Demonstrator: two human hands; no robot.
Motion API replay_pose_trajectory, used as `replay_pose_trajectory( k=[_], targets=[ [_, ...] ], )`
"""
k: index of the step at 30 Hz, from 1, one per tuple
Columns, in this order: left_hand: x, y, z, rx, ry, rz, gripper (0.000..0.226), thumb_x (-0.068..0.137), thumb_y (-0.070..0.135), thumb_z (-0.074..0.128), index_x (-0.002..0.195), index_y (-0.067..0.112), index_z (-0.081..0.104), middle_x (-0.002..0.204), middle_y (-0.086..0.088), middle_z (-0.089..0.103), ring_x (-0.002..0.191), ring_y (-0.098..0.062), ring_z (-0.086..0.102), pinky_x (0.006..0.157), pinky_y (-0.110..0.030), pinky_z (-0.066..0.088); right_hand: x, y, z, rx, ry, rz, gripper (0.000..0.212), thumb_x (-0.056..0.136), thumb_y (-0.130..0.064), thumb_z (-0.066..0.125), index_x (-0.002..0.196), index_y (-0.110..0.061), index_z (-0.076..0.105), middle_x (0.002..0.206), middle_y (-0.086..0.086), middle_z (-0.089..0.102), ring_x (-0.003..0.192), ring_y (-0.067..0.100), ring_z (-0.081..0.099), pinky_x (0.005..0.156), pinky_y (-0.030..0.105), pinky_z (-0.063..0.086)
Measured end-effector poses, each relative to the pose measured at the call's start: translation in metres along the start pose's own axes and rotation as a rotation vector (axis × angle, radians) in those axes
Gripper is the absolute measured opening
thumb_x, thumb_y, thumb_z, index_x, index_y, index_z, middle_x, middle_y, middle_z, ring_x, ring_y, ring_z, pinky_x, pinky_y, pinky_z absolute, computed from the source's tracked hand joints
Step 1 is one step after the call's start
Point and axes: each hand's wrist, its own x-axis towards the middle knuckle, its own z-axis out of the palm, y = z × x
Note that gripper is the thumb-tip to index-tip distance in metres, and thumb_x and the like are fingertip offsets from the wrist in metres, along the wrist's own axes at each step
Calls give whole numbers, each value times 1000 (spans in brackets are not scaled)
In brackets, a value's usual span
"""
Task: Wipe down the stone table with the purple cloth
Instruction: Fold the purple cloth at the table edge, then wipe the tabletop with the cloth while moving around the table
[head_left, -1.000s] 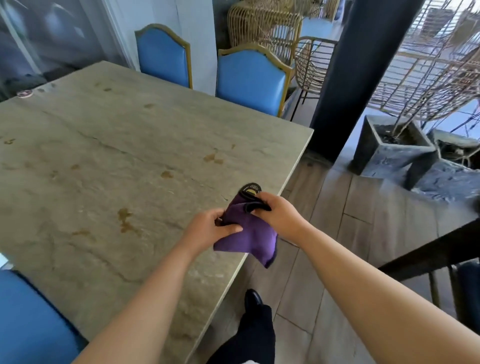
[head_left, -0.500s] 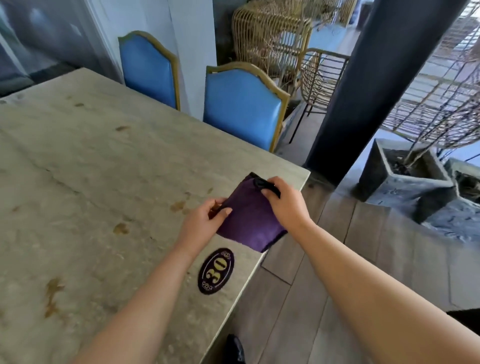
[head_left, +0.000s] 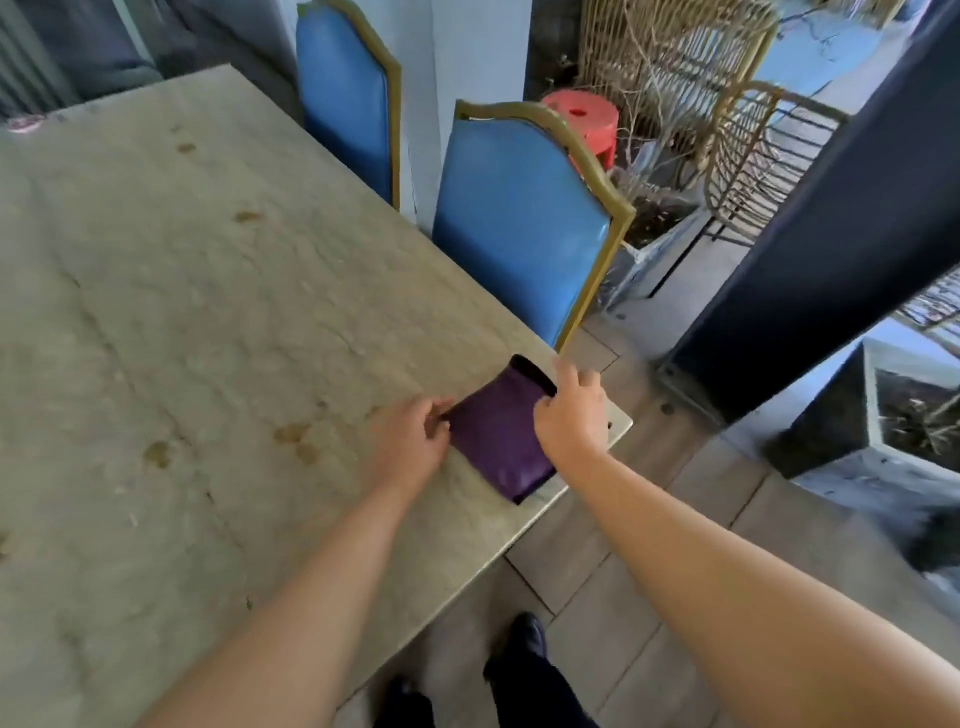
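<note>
**Folded purple cloth at the table's corner, a hand on each side**

The purple cloth (head_left: 496, 439) lies folded flat on the stone table (head_left: 208, 322), close to the near right corner and nearly reaching the edge that faces the floor. A black band runs along its far end. The left hand (head_left: 410, 441) sits at the cloth's left side, its fingers (head_left: 434, 415) curled in against the fabric — whether they pinch it or only touch it I cannot tell, since motion blur softens them. The right hand (head_left: 571, 410) covers the cloth's right far corner; its fingers are bent over the black band and the tips are hidden, so a grip cannot be confirmed there either.

The table is cut off at the left and bottom of the view. Brownish stains dot its surface left of the hands, with broad bare stone beyond. Two blue chairs — the nearer chair (head_left: 524, 228) and the farther chair (head_left: 348, 98) — stand tight against the far edge. A dark pillar (head_left: 831, 223) rises to the right, over plank floor (head_left: 649, 597). Dark shoes show below, partly cropped.
</note>
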Motion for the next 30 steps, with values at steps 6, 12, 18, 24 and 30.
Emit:
replay_pose_trajectory(
  k=[6,12,18,24,30],
  targets=[
    [-41,-19,17,316,217,83,36,90,13,59,126,11,56,128,-5,52,119,-22,51,99,-36,45,-27,6,53,-343,-172,-263,74,94,-62,23,152,-26,-6,159,8,-18,144,29,-25,115,52,-16],
    [-49,-27,9,436,306,-46,44,94,33,46,133,13,50,135,0,46,125,-18,44,106,-34,38,38,1,68,-461,-120,-276,80,86,-74,12,151,-32,-9,160,6,-16,144,34,-23,111,62,-14],
    [-45,-26,12,353,320,-75,40,98,25,42,136,10,45,137,-1,39,129,-16,36,113,-35,32,72,-45,92,-504,-197,-419,74,90,-66,17,151,-33,-7,160,5,-15,144,36,-20,111,65,-12],
    [-67,-40,-25,281,671,-213,32,96,7,44,126,7,53,131,-8,44,123,-25,45,105,-42,40,-10,-13,93,-498,-440,-1225,61,94,-65,15,150,-40,15,161,-2,8,148,32,-3,113,62,0],
    [-96,-87,-70,587,460,-601,55,100,43,32,151,23,25,158,5,20,148,-17,14,122,-44,2,40,-44,103,-541,-266,-862,65,90,-69,12,149,-45,3,161,-5,-9,147,28,-14,113,61,-11]
  ],
)
